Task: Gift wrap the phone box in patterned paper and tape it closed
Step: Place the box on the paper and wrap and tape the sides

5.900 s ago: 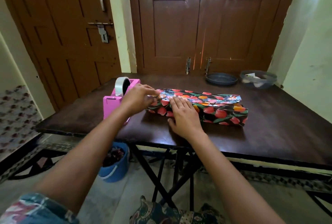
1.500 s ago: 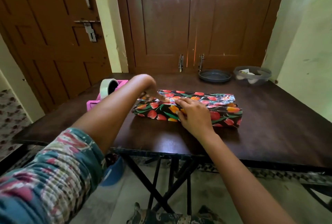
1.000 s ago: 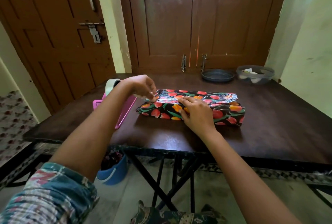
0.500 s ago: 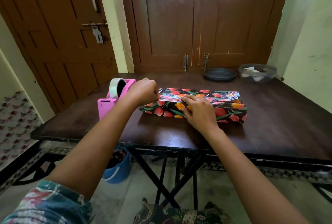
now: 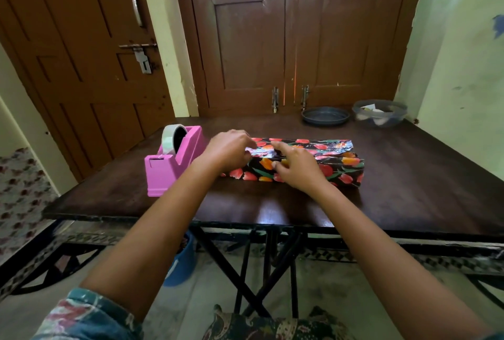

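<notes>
The phone box (image 5: 336, 166) lies lengthwise on the dark table (image 5: 409, 192), wrapped in black paper with red and orange tulips. A shiny crinkled paper flap (image 5: 331, 146) runs along its top. My left hand (image 5: 227, 152) sits at the box's left end with curled fingers pinching the flap's edge. My right hand (image 5: 296, 169) rests on the box just left of its middle. Its forefinger presses the seam on top and its thumb lies against the front face. A pink tape dispenser (image 5: 174, 166) with a clear tape roll (image 5: 169, 143) stands to the left.
A dark round dish (image 5: 326, 116) and a clear bowl (image 5: 380, 113) holding small items sit at the table's back right. A blue bucket (image 5: 181, 264) stands under the table near its black folding legs. Brown doors close off the back.
My left hand has shifted right from beside the dispenser onto the top flap at the box's left end. My right hand has stayed on the box.
</notes>
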